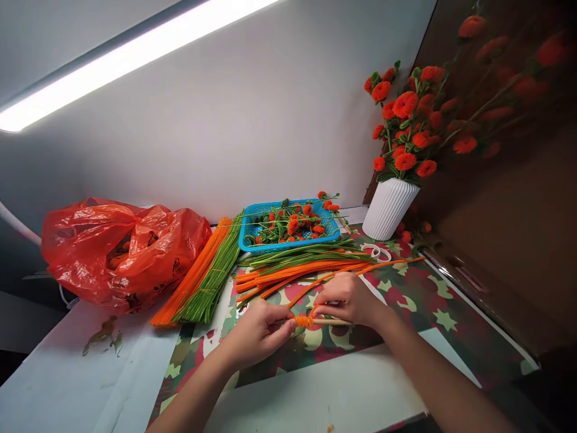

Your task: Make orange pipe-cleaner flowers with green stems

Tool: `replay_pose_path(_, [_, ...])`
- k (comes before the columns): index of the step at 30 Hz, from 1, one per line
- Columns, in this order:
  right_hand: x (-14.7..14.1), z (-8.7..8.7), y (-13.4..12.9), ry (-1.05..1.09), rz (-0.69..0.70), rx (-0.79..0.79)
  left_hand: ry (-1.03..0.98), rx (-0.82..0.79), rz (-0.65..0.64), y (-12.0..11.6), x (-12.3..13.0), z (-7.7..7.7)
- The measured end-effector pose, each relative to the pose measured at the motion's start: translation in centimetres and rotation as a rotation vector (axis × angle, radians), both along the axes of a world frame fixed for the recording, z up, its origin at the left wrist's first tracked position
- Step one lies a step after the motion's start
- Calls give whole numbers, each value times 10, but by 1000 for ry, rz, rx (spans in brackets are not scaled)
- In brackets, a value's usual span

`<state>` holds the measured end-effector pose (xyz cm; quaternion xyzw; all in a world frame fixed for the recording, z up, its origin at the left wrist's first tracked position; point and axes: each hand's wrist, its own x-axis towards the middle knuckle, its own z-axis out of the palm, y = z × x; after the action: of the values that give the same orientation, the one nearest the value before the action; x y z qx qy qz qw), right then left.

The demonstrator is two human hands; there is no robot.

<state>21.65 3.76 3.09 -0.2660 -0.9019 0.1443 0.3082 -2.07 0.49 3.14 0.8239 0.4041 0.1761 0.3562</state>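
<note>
A bright tube light (135,60) crosses the pale grey wall (216,126)

The person's left hand (264,332) and right hand (349,299) are close together but apart, thumbs and index fingers pinched on each. The left forearm (198,388) slants up from the lower left; the right forearm (428,367) reaches in from the lower right, its wrist bent inward.

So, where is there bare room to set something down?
Bare: the white tabletop in front of the red bag, smudge aside, and the white sheet between the forearms. Crowded: behind the left hand and right hand, with loose stems, basket and vase.
</note>
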Motion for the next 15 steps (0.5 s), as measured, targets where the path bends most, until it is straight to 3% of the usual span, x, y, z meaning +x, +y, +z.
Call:
replay_pose_path(6, [-8,-5,-4,41,-187,164,15,24,150,0,5,-3])
replay_pose_path(15, [-21,-15,-15,170,-325,378,-207,-164,358,-6,17,-5])
